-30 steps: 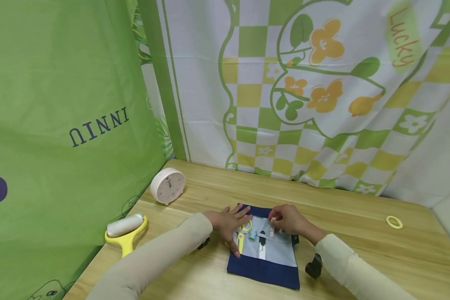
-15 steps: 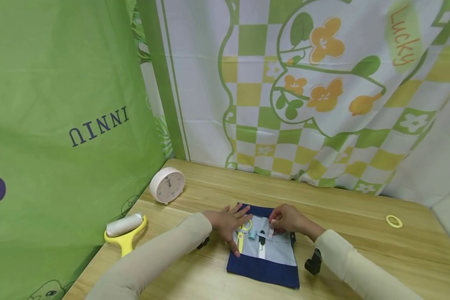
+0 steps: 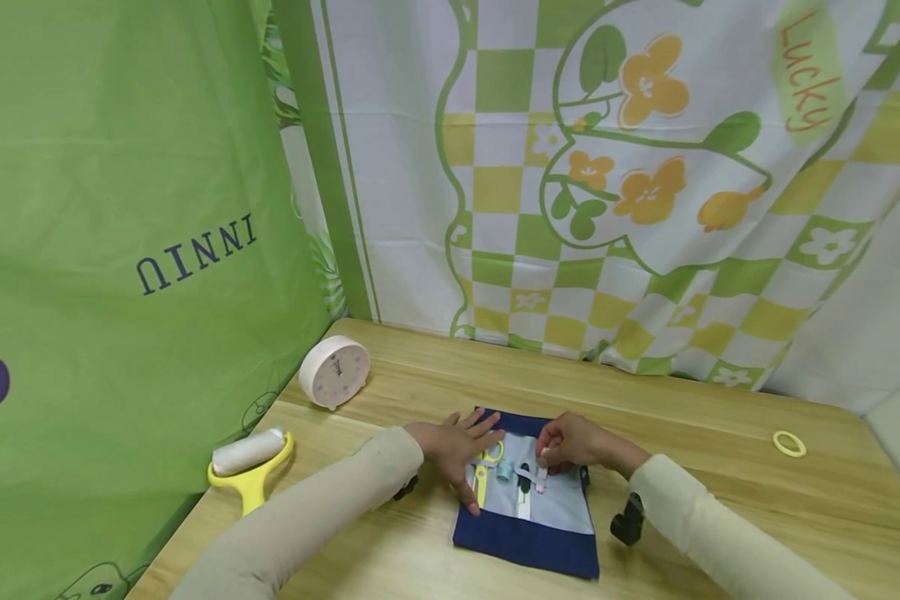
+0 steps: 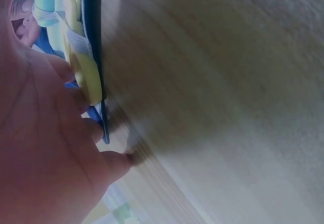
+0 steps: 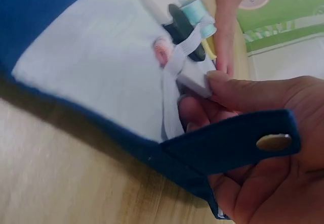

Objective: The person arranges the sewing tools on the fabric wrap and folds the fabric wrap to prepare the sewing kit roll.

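Note:
An open navy sewing pouch with a pale grey lining lies on the table. My left hand rests spread over its left side, by the yellow scissors. With thumb and fingers, my right hand pinches a small white stick-like piece with a pink end. In the right wrist view that piece runs under the white elastic band. Beside it the band also crosses a black-handled tool and a light blue thread spool. A navy snap tab stands across the right fingers.
A pink round clock stands at the table's back left. Near the left edge lies a yellow-handled lint roller. A yellow ring is on the right side of the wooden table. Curtains hang behind and to the left.
The small white piece has slid down, toward the pouch's near side, and now lies under the elastic band. My right fingers shifted slightly with it. My left hand stayed still.

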A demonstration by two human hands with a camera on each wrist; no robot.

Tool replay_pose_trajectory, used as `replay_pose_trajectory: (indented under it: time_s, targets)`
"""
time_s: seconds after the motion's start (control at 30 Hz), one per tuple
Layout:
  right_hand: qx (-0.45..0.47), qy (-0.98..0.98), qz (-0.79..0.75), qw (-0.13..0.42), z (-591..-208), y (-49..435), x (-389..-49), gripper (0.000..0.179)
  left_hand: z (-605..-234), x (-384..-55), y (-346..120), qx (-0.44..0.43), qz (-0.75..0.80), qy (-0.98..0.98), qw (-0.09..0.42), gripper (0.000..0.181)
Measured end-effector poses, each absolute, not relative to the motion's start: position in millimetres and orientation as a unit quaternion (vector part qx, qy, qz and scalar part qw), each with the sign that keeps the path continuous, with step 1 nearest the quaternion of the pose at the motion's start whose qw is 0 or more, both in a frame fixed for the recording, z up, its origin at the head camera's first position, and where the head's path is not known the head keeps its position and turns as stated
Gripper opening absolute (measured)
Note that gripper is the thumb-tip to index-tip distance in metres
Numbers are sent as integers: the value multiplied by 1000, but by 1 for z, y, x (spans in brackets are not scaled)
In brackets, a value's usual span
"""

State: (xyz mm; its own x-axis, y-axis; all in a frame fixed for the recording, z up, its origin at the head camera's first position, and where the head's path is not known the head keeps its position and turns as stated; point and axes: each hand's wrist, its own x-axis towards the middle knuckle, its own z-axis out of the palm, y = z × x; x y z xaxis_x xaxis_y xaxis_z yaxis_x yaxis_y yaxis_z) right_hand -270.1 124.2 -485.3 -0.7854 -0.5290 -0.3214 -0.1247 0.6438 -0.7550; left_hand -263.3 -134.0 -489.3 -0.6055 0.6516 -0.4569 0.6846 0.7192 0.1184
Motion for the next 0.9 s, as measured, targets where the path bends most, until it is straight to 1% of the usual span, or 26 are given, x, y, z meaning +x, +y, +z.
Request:
replay_pose_trajectory:
  time_s: [0.27,0.47,0.63,0.73,0.9]
  targets:
    - [-228,895,-332,193,-485,122,-270,7,-489,-262,-134,373,-29,897,237,129]
    - [-218,902,-330,171,-486,119,-268,8,-489,-262,-134,376,-35,895,236,129]
    - [-197,907,-333,167,-485,117,-265,8,-491,-263,-134,377,-36,895,235,129]
    - [-196,905,-334,174,-485,117,-266,8,-491,-264,-134,376,-37,896,234,129]
    - [-218,892,-319,233,-486,119,-268,6,-492,-264,-134,377,-37,895,236,129]
